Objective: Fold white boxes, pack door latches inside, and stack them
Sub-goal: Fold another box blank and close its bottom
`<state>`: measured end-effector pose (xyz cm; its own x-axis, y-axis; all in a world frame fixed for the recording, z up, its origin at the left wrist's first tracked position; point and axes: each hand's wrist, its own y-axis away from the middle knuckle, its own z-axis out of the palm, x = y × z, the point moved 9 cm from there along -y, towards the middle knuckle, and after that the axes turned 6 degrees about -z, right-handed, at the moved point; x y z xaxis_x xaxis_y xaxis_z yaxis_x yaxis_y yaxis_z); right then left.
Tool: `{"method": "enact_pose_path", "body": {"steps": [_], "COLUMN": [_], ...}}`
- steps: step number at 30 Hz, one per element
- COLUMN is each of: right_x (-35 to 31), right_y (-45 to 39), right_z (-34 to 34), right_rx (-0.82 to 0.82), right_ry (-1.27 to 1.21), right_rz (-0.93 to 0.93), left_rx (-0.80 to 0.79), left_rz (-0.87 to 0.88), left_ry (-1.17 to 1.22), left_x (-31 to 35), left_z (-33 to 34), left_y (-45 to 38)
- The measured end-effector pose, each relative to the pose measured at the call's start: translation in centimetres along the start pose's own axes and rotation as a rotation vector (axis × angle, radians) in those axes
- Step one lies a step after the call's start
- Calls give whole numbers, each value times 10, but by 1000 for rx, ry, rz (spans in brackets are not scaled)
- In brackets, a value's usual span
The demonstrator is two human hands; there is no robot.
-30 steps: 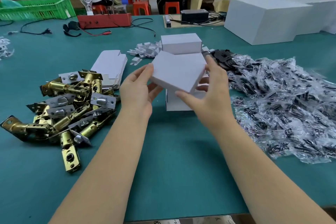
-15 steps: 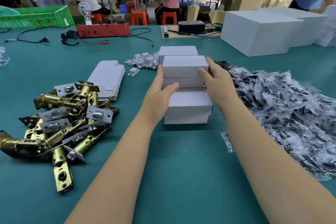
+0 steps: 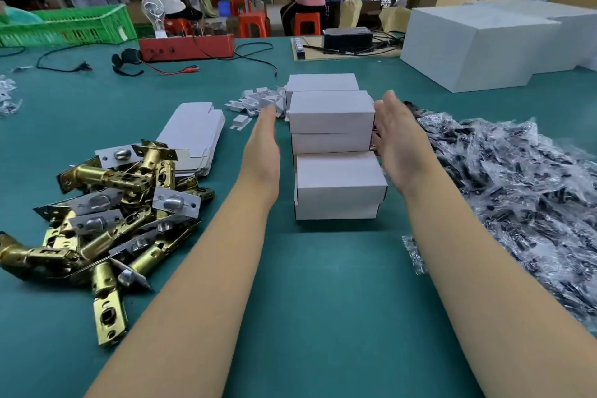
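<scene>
Closed white boxes stand in short stacks in the middle of the green table. The top box of the middle stack [image 3: 331,111] sits between my two hands. My left hand [image 3: 263,147] is flat with straight fingers, a small gap off the box's left side. My right hand [image 3: 399,142] is also flat, right beside the stack's right side. A nearer stack [image 3: 339,186] stands in front and another box [image 3: 321,82] lies behind. A heap of brass door latches [image 3: 106,213] lies at the left, with flat unfolded box blanks [image 3: 195,132] behind it.
A spread of clear plastic bags with dark parts [image 3: 517,191] covers the right side. Small white card inserts [image 3: 258,102] lie behind my left hand. A large white carton [image 3: 475,45], a red box [image 3: 187,47] with cables and a green crate [image 3: 68,24] stand at the back.
The box I held in both hands went down onto the middle stack. Both hands have let go and opened, now flat at its sides.
</scene>
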<state>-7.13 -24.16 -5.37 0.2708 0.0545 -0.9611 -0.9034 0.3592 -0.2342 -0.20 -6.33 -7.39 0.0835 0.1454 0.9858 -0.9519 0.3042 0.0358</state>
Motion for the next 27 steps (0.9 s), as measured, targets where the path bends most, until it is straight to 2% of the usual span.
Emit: {"method": "enact_pose_path", "body": {"steps": [6, 10, 13, 15, 17, 19, 21, 22, 24, 27], "right_x": [3, 9, 4, 1, -1, -1, 2, 5, 11, 13], "right_y": [-22, -27, -21, -11, 7, 25, 41, 48, 60, 67], "right_z": [17, 16, 15, -1, -31, -46, -45, -45, -47, -55], "right_rx": [-135, -86, -46, 117, 354, 445, 452, 468, 515, 566], "right_ry": [-93, -99, -93, -169, -205, -170, -128, -111, -90, -43], "right_rz": [125, 160, 138, 74, 27, 5, 27, 47, 65, 34], "left_rx": [-229, -126, -166, -198, -22, 195, 230, 222, 178, 131], "left_rz": [-40, -54, -60, -19, 35, 48, -78, -158, -266, -255], "left_ry": [-35, -46, -49, -138, -407, -884, -1416, -1600, -1808, -1865], "left_x": [3, -5, -3, 6, 21, 35, 34, 32, 27, 28], "left_z": [31, 29, 32, 32, 9, -23, -50, -63, -84, -94], "left_y": [-37, -36, -32, -30, -33, -43, -55, -58, -60, -68]}}
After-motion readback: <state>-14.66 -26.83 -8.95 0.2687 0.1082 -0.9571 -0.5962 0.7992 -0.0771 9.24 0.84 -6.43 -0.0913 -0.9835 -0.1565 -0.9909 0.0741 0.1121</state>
